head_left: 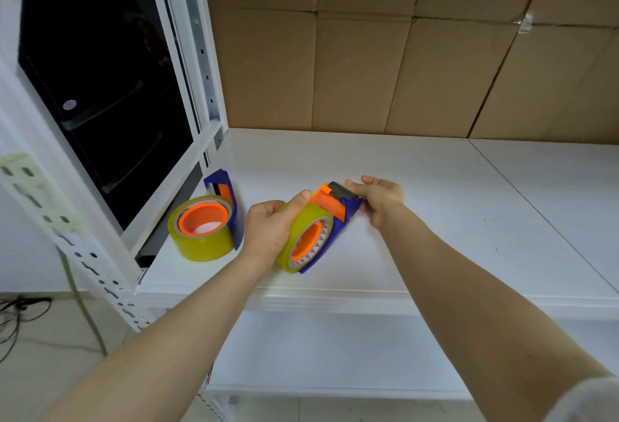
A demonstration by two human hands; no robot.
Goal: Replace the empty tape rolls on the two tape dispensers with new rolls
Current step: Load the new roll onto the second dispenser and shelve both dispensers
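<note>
Two blue and orange tape dispensers lie on the white shelf point(418, 207), each carrying a full yellowish clear tape roll. The left dispenser point(223, 198) rests alone near the shelf's left post, its roll point(201, 230) around an orange hub. The second dispenser point(326, 220) is held just above the shelf. My left hand point(271, 227) wraps around its tape roll point(299, 240). My right hand point(380, 200) pinches the dispenser's front end by the dark roller point(341, 191), fingers partly hiding the tip.
Flattened cardboard point(385, 63) lines the back of the shelf. A white perforated metal post point(97, 254) and a dark window point(100, 79) stand at the left. A lower shelf point(335, 354) runs below the front edge. Cables point(20, 317) lie on the floor at bottom left.
</note>
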